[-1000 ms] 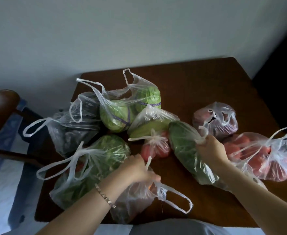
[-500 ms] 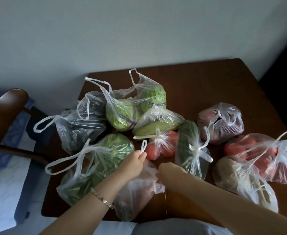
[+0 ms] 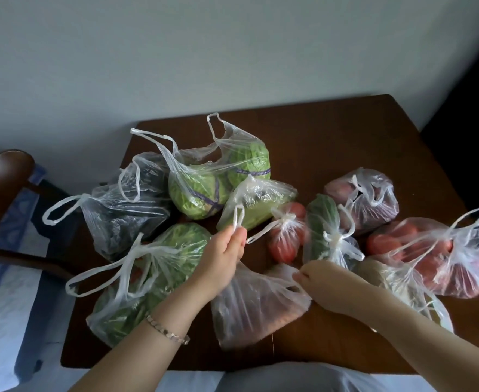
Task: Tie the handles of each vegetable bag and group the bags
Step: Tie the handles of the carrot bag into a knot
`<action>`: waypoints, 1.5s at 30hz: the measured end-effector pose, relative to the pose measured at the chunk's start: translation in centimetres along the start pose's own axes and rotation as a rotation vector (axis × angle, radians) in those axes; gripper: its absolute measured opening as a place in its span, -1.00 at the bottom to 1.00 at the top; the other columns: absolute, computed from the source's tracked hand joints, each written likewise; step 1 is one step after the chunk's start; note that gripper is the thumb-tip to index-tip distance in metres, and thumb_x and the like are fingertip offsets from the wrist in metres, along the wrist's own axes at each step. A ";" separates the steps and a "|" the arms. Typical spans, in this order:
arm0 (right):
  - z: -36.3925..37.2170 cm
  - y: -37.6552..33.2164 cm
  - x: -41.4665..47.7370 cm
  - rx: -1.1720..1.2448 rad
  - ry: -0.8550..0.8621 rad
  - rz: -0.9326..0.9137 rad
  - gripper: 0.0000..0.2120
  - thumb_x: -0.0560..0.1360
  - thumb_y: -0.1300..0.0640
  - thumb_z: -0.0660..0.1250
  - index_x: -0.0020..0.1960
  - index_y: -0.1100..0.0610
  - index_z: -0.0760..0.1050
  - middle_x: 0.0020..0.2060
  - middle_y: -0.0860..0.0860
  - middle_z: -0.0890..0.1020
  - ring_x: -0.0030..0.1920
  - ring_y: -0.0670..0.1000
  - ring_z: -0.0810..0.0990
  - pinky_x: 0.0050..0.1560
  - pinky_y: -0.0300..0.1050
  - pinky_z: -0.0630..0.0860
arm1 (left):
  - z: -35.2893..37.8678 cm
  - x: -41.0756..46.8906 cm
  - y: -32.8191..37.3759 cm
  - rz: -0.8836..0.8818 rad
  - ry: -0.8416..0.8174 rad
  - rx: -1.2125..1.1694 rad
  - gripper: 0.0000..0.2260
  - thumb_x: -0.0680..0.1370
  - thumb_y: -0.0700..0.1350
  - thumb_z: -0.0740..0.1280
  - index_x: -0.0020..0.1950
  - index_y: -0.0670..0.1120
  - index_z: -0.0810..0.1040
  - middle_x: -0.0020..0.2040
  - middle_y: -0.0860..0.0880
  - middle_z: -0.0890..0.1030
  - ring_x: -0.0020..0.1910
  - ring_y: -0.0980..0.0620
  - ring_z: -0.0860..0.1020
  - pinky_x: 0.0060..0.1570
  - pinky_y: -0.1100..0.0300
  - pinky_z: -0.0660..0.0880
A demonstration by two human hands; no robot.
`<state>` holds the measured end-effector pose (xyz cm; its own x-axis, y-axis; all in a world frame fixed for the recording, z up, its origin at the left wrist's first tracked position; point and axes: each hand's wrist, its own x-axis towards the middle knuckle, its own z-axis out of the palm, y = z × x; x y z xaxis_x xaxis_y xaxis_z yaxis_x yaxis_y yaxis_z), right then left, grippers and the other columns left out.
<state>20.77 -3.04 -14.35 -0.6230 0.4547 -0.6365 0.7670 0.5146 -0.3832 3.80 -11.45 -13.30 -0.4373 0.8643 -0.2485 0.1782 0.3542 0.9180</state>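
Several clear plastic bags of vegetables lie on a brown wooden table (image 3: 345, 131). Nearest me is a carrot bag (image 3: 255, 306). My left hand (image 3: 221, 256) pinches one of its handles and lifts it up. My right hand (image 3: 317, 281) pinches the other handle, low at the bag's right side. Behind them a cucumber bag (image 3: 321, 230) and a small tomato bag (image 3: 285, 236) are knotted. Two cabbages fill an untied bag (image 3: 204, 188) at the back, and a leafy-greens bag (image 3: 148, 278) sits at the left with loose handles.
A dark-vegetable bag (image 3: 125, 210) hangs over the table's left edge. At the right lie a bag of red produce (image 3: 368, 199), a large tomato bag (image 3: 436, 250) and a pale bag (image 3: 396, 281). A wooden chair (image 3: 3, 182) stands left. The wall is behind.
My right hand left the cucumber bag and came to the carrot bag's right handle. My left hand raised the other handle, pulling the two handles apart.
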 end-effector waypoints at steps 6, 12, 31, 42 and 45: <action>-1.0 -0.4 -0.5 0.121 -0.011 -0.047 -0.63 0.61 0.03 -0.02 -0.36 0.01 0.27 -0.38 -0.08 0.36 -0.38 -0.15 0.31 -0.29 -0.31 0.30 | -0.9 1.9 1.3 0.029 0.053 -0.048 -0.67 0.63 -0.12 0.06 -0.34 -0.08 0.29 -0.46 0.04 0.26 -0.56 0.20 0.23 -0.50 0.40 0.22; -0.7 0.6 0.3 0.438 0.196 0.014 -0.64 0.58 0.03 0.10 -0.36 0.09 0.33 -0.44 -0.05 0.36 -0.44 -0.13 0.31 -0.42 -0.33 0.27 | -0.7 2.0 1.7 0.035 0.072 -0.065 -0.69 0.63 -0.14 0.08 -0.33 -0.11 0.30 -0.44 0.01 0.24 -0.57 0.21 0.23 -0.54 0.43 0.20; -7.4 1.3 -5.4 0.792 0.329 -0.135 -0.68 0.37 -0.21 0.21 -0.30 0.01 0.55 -0.38 -0.02 0.53 -0.36 -0.06 0.50 -0.23 -0.26 0.35 | 1.7 0.3 1.7 0.115 -0.162 -0.234 -0.67 0.63 -0.17 0.06 -0.23 -0.15 0.53 -0.53 0.11 0.39 -0.51 0.19 0.35 -0.27 0.27 0.39; -0.9 -0.3 0.0 1.305 0.387 -0.046 -0.75 0.59 0.28 0.09 -0.10 0.14 0.52 -0.41 0.02 0.34 -0.41 -0.08 0.27 -0.41 -0.28 0.26 | 4.0 -0.3 0.4 -0.203 -0.149 -0.380 -0.82 0.54 -0.24 0.25 -0.23 -0.23 0.55 -0.54 0.10 0.37 -0.52 0.19 0.32 -0.48 0.37 0.28; -0.3 -0.5 0.6 1.152 0.450 0.022 -0.83 0.51 0.34 0.19 -0.13 0.40 0.51 -0.37 0.15 0.42 -0.39 -0.02 0.31 -0.39 -0.23 0.29 | 4.8 -0.5 0.8 -0.263 -0.101 -0.446 -0.89 0.47 -0.33 0.33 -0.17 -0.18 0.63 -0.52 0.05 0.48 -0.52 0.17 0.39 -0.48 0.37 0.35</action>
<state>19.97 -2.81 -14.40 -0.4306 0.7817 -0.4512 0.3236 -0.3330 -0.8857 8.36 -9.86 -13.96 -0.3258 0.8044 -0.4967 -0.3284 0.3964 0.8573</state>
